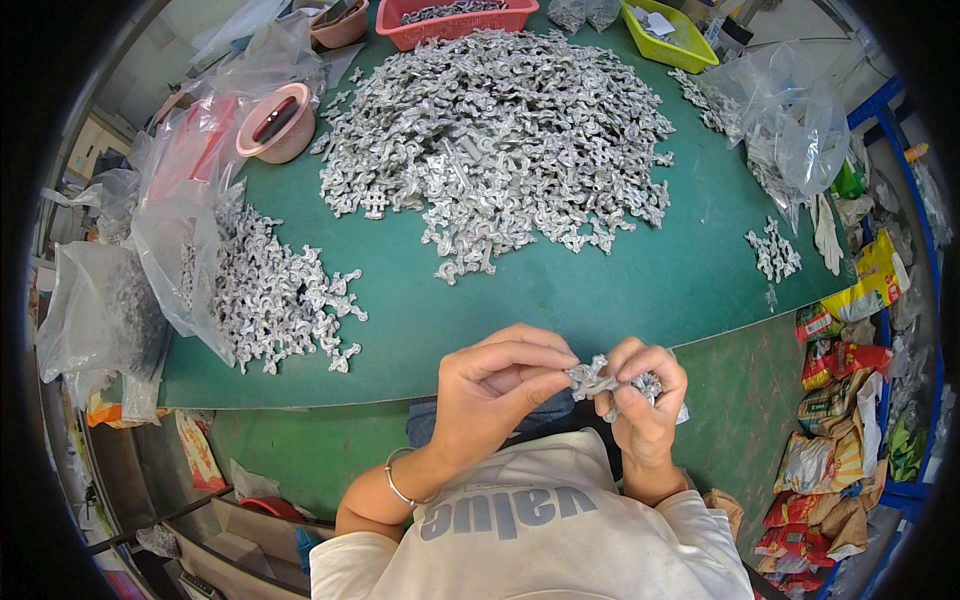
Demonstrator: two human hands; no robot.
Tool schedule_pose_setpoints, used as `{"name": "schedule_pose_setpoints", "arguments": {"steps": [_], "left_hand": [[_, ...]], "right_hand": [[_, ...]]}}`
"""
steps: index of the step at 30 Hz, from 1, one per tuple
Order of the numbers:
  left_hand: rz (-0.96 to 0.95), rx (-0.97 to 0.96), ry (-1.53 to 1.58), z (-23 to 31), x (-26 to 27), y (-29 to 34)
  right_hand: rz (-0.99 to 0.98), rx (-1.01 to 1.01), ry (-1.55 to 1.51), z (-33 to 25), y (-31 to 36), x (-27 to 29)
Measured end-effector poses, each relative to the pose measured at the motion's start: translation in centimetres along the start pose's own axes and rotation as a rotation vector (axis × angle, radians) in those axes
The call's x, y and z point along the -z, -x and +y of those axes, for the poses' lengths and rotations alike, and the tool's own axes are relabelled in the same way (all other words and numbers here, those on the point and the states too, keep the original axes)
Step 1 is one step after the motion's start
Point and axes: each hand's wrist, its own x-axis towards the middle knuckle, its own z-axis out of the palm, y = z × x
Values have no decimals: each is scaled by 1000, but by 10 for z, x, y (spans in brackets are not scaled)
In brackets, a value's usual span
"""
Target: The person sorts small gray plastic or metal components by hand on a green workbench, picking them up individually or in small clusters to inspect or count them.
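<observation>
The fingers of your left hand (480, 388) pinch a silver-grey, knobbly metal casting (590, 379), your right hand (648, 428) curled around more, by the flat green worktop (400, 310)'s near edge; a loosened grip could send it to the green floor (735, 375).

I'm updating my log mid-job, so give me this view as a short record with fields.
Left hand: fingertips on silvery metal pieces
Right hand: fingers curled around those pieces
Held count: cannot tell
Table: green
Main pile: similar pieces, far middle
Side pile: left, beside clear plastic bag
Small group: right side
Containers: red basket, yellow-green tray, pink bowl
</observation>
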Motion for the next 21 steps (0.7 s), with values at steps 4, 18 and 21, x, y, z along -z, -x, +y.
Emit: {"name": "schedule_pose_setpoints", "arguments": {"steps": [4, 18, 21], "left_hand": [[6, 18, 21, 0, 1, 0], [34, 27, 60, -6, 1, -1], [34, 23, 73, -6, 1, -1]], "right_hand": [[0, 1, 0, 0, 0, 0], [-13, 5, 15, 3, 0, 2], [-4, 7, 27, 4, 0, 1]]}}
